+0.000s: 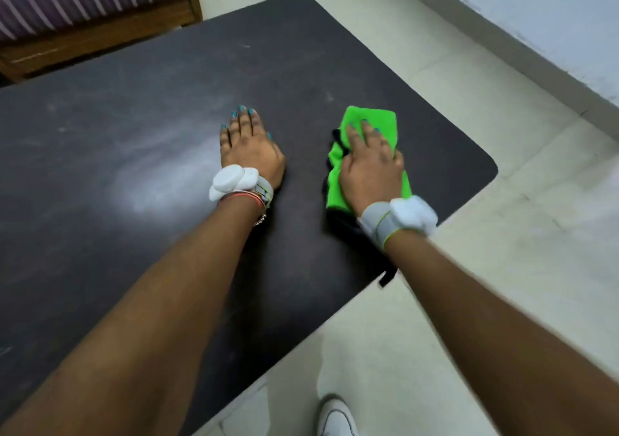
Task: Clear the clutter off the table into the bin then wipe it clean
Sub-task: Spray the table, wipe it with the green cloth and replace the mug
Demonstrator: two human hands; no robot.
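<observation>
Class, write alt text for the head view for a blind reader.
The right hand presses a green cloth onto a dark table near its edge; the left hand rests flat on the table beside it.

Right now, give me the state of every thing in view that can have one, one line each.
dark rounded table top: streaked with pale smudges.
bright green microfibre cloth: bunched on the table near its right edge, pressed under the right hand.
left hand: flat on the table, palm down, holding nothing.
right hand: fingers straight, pressing the cloth.
white shoe: on the tiled floor beside the table.
</observation>
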